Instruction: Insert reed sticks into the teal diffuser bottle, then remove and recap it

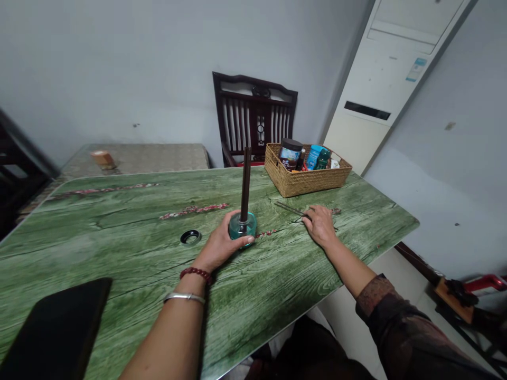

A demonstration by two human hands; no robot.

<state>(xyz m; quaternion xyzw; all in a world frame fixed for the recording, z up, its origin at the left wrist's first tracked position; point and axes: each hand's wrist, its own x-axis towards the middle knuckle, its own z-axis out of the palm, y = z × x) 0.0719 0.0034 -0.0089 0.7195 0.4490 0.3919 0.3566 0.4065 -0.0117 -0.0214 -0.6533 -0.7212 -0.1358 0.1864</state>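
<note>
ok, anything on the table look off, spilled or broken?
Nothing clearly spilled or broken. The teal diffuser bottle stands upright in the grip of the left hand, dark reed sticks in its neck. Only mild oddity: a pale hazy patch on the green tabletop, left side. Could be glare or a smear; can't tell.

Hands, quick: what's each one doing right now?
Left hand: closed around the glass bottle.
Right hand: at the thin dark sticks; whether it grips them can't be told.
</note>
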